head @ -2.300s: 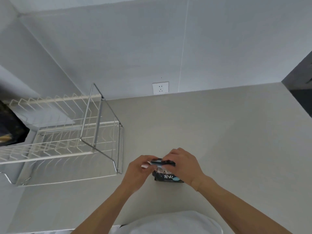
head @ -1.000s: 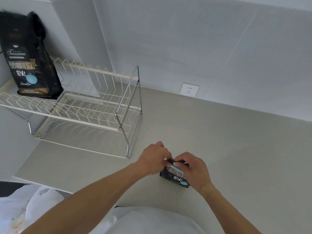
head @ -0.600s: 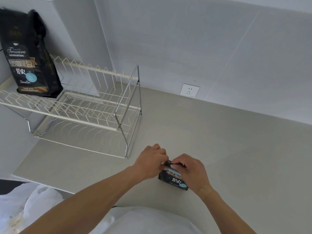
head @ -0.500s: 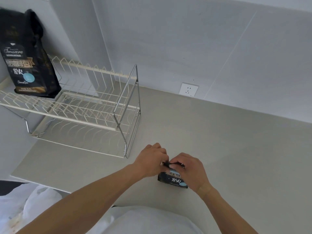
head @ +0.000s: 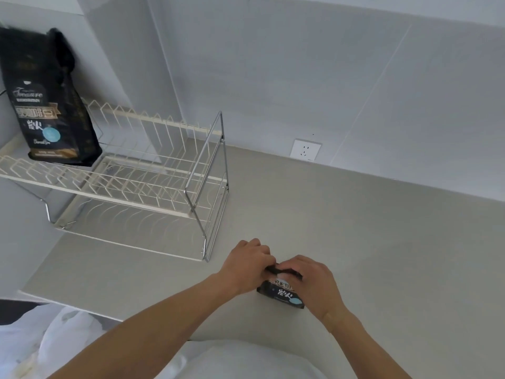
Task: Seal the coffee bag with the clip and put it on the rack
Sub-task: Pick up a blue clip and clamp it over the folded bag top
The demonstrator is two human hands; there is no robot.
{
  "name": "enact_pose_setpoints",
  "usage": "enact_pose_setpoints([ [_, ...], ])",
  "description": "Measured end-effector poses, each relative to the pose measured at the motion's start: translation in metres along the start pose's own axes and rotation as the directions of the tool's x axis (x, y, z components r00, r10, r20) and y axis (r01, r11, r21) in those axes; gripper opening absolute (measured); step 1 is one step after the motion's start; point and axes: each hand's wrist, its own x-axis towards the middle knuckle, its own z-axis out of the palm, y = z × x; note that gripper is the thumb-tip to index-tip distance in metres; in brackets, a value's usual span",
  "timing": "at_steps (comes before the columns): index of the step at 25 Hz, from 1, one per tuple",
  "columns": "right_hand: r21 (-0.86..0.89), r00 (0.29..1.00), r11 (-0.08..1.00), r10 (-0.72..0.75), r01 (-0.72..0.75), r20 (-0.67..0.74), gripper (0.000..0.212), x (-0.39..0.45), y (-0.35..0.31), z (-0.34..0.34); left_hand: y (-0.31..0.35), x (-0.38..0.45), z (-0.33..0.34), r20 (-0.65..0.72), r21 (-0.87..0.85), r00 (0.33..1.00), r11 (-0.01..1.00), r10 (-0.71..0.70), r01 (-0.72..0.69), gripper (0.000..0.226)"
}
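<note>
A black coffee bag (head: 281,294) with a pale blue dot stands on the grey counter near me. Both hands are closed over its top edge. My left hand (head: 247,265) pinches the left end of the top. My right hand (head: 314,283) covers the right side of the bag. A thin dark strip (head: 273,269), probably the clip, shows between my fingers along the top; most of it is hidden. The white wire rack (head: 142,184) stands to the left and farther back.
A second, larger black coffee bag (head: 46,105) stands upright on the rack's upper tier at the far left. A wall socket (head: 305,149) sits at the back. The counter edge (head: 68,305) runs near my left arm.
My view has turned left so the rack and the second bag are in sight. Both hands stay on the top of the near bag, shifting only slightly.
</note>
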Motion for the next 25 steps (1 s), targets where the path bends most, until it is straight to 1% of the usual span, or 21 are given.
enact_pose_setpoints([
  [2,-0.073,0.997,0.995,0.067,-0.065,0.025,0.015,-0.004,0.015,-0.007,-0.002,0.000,-0.003,-0.006,-0.031,1.000,0.999,-0.014,0.014,0.027],
  [4,-0.010,0.987,0.988,0.154,-0.154,0.043,0.016,-0.014,0.031,-0.008,0.002,0.002,-0.008,-0.020,-0.087,1.000,0.996,0.015,-0.017,0.026],
  [6,0.177,0.972,0.956,0.234,-0.235,0.028,0.014,-0.023,0.039,-0.003,0.014,0.010,-0.013,-0.012,-0.106,0.995,0.990,0.097,-0.098,0.024],
  [8,0.405,0.948,0.867,0.317,-0.291,0.003,0.019,-0.025,0.039,0.005,0.027,0.016,-0.011,-0.002,-0.114,0.988,0.981,0.155,-0.154,0.022],
  [9,0.494,0.935,0.813,0.356,-0.310,0.000,0.022,-0.025,0.039,0.009,0.031,0.017,-0.010,-0.015,-0.154,0.989,0.977,0.148,-0.149,0.021],
  [11,0.588,0.914,0.737,0.405,-0.333,0.010,0.023,-0.024,0.042,0.014,0.034,0.014,-0.006,-0.052,-0.305,0.994,0.946,0.093,-0.105,0.016],
  [12,0.606,0.915,0.725,0.403,-0.327,0.012,0.022,-0.025,0.044,0.016,0.035,0.011,-0.004,-0.065,-0.366,0.996,0.927,0.064,-0.084,0.013],
  [14,0.591,0.927,0.750,0.374,-0.297,-0.009,0.023,-0.027,0.048,0.017,0.038,0.006,0.000,-0.080,-0.436,0.997,0.899,0.002,-0.036,0.010],
  [16,0.540,0.925,0.788,0.377,-0.296,-0.043,0.025,-0.029,0.052,0.020,0.039,0.005,0.003,-0.089,-0.472,0.995,0.882,-0.043,-0.004,0.009],
  [17,0.541,0.921,0.785,0.386,-0.303,-0.045,0.025,-0.030,0.053,0.020,0.039,0.006,0.003,-0.080,-0.477,0.996,0.879,-0.049,0.005,0.008],
  [20,0.577,0.920,0.750,0.392,-0.324,0.008,0.024,-0.027,0.054,0.019,0.037,0.011,-0.002,-0.033,-0.439,0.999,0.898,-0.044,0.025,0.007],
  [22,0.642,0.920,0.694,0.389,-0.324,0.045,0.027,-0.026,0.055,0.015,0.031,0.011,-0.003,-0.009,-0.403,0.999,0.914,-0.050,0.042,0.010],
  [24,0.695,0.893,0.635,0.449,-0.337,0.023,0.024,-0.031,0.061,0.011,0.018,0.006,-0.003,-0.011,-0.427,0.992,0.898,-0.125,0.108,0.015],
  [25,0.708,0.877,0.617,0.481,-0.342,0.004,0.021,-0.034,0.064,0.010,0.009,0.001,-0.002,-0.009,-0.476,0.982,0.864,-0.190,0.163,0.018],
])
